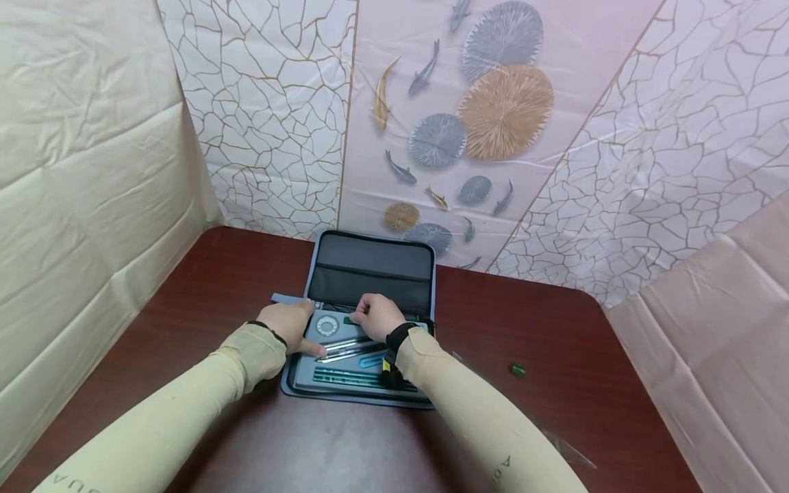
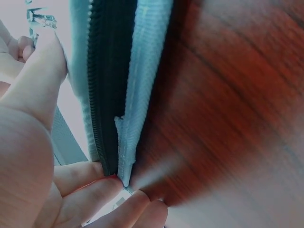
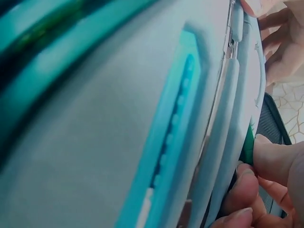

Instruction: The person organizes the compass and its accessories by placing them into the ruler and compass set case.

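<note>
- On the counter (image 1: 524,322), a zip case (image 1: 370,252) is laid unfolded, its dark lid raised on the far side against the patterned sheets (image 1: 505,116) and its grey tray (image 1: 305,373) set on the near side.
- At the left edge of the case, the left hand (image 1: 286,325) is placed with a wide grip: the thumb is stretched over the tray to the metal tools (image 1: 345,349), and the fingers are pressed to the outer side. How far they are tucked beneath cannot be told.
- At the far part of the tray, a green piece (image 3: 248,147) is pinched by the right hand (image 1: 377,316). In the head view only a sliver of it is seen; in the right wrist view, thumb and fingertips are shown meeting on it, the grip narrow.
- Only in the left wrist view are the zip teeth (image 2: 91,95) made out, beside a pale blue strap (image 2: 142,71); in the head view the strap is seen jutting left from the case.
- A row of small notches along the blue tool (image 3: 178,118) is revealed by the right wrist view alone; in the head view it is reduced to a plain blue shape, right of the metal tools.
- Only by the head view are the white disc (image 1: 327,325), far left in the tray, and, on the counter to the right, a small green object (image 1: 517,370) shown.
- Along the near side of the tray, green pencils (image 1: 345,375) are lined up; in the right wrist view they are blurred.
</note>
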Demonstrator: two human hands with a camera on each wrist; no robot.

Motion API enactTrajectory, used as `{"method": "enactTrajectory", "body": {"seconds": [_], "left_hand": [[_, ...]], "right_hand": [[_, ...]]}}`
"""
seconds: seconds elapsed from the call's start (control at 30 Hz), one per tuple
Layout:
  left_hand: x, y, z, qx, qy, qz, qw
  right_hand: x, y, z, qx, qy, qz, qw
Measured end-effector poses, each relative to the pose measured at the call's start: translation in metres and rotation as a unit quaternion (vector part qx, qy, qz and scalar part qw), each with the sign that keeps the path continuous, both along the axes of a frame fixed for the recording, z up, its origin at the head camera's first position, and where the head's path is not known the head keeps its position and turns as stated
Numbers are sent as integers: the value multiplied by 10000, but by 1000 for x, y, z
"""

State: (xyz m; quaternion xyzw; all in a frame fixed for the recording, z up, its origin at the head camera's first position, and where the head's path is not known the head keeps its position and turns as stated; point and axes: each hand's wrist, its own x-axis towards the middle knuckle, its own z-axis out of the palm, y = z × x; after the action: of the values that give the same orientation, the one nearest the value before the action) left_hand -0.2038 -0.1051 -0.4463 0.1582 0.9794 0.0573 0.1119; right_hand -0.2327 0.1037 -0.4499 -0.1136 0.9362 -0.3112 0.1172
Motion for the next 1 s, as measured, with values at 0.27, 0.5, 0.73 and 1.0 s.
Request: {"method": "enactTrajectory", "body": {"seconds": [0.27, 0.5, 0.73, 1.0], "left_hand": [[-2, -2, -5, -83, -72, -26, 9999], [-4, -2, -7, -50, -39, -55, 10000], [-6, -2, -12, -25, -49, -41, 10000], [-5, -2, -9, -23, -56, 21, 10000]], "right_hand": [[-3, -6, 6, 301, -310, 39, 9991], [-10, -6, 12, 423, -673, -296, 9964], [-9, -7, 13, 377, -783, -419, 9953], [-13, -11, 11, 728, -398, -234, 9963]]}}
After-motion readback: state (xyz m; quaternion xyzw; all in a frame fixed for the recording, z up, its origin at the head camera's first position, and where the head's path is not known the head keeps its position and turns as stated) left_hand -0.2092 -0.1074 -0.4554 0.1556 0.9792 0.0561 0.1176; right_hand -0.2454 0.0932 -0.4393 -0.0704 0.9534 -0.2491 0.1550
